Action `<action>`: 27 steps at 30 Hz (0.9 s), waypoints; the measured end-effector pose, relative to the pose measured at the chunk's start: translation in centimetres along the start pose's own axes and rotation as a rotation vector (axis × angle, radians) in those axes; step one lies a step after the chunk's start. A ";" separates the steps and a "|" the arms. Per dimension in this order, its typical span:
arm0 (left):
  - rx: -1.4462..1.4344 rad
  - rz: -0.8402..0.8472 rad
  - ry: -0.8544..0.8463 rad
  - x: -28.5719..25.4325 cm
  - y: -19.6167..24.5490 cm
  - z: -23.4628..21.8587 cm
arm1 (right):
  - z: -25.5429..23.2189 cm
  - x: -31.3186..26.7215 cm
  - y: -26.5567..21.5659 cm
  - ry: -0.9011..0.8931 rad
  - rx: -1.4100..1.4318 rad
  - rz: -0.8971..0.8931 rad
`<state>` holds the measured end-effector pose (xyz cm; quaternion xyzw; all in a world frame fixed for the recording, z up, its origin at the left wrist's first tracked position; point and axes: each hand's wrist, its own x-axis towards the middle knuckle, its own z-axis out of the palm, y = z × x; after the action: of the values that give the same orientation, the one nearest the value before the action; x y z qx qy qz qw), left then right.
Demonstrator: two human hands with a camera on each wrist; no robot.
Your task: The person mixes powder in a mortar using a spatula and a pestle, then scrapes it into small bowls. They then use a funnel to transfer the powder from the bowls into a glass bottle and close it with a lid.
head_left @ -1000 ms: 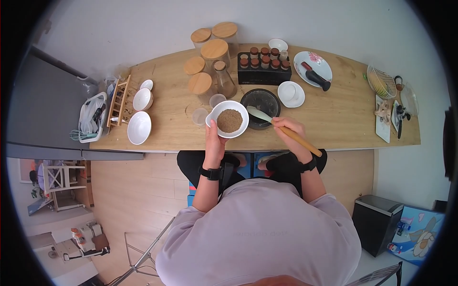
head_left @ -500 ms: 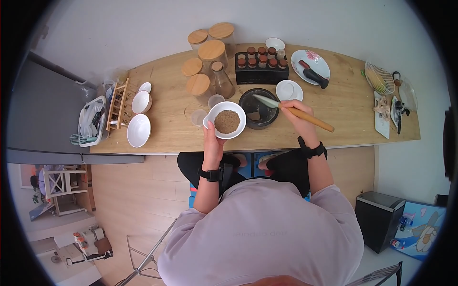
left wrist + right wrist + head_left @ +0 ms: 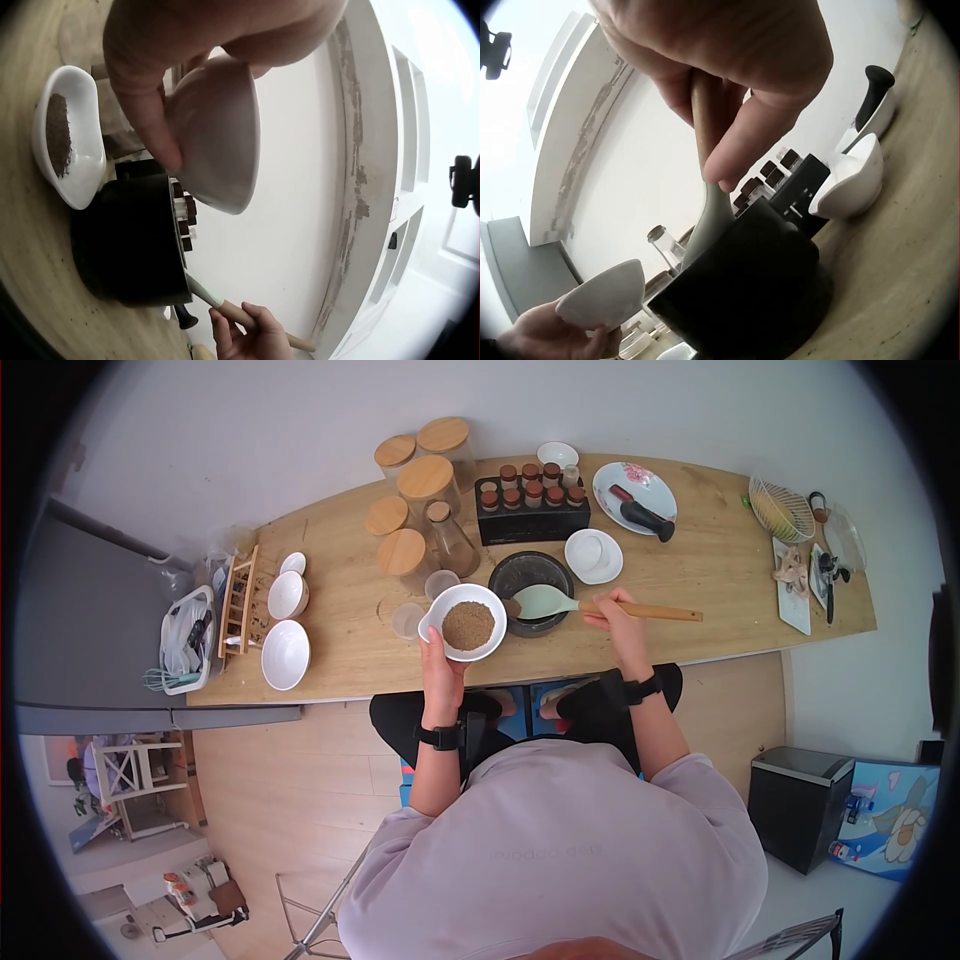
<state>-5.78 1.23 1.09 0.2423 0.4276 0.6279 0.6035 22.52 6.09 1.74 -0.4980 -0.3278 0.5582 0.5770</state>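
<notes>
My left hand [image 3: 442,675] holds a white bowl [image 3: 492,602] of brown ground powder [image 3: 467,626], thumb at its rim, just left of the dark mortar [image 3: 520,563]. In my right hand [image 3: 626,632] is a spatula with a wooden handle [image 3: 668,613] and pale green head [image 3: 546,601]. That head reaches across the mortar, brown powder at its tip by the bowl's edge. The right wrist view has the spatula [image 3: 713,217] dipping behind the mortar's rim. Beside the mortar in the left wrist view, a white dish [image 3: 91,146] holds more brown powder.
Behind stand wooden-lidded jars [image 3: 427,478], a corked bottle [image 3: 452,545] and a black rack [image 3: 535,523] of small jars. A white dish [image 3: 597,571] and a floral plate [image 3: 655,485] with a black-handled tool lie right. Clear cups [image 3: 407,622] and white bowls [image 3: 286,657] stand left.
The spatula has risen out over the mortar and swung level, its tip shifting left toward the held bowl with powder on it. The left hand keeps holding the bowl.
</notes>
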 end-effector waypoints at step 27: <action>0.020 -0.029 -0.032 -0.1 -0.4 0.7 | 1.5 -3.7 -4.0 -0.202 0.262 -0.090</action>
<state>-5.01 1.25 1.13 0.2522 0.4274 0.6109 0.6169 21.83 3.27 6.59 -0.3447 -0.3305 0.6170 0.6255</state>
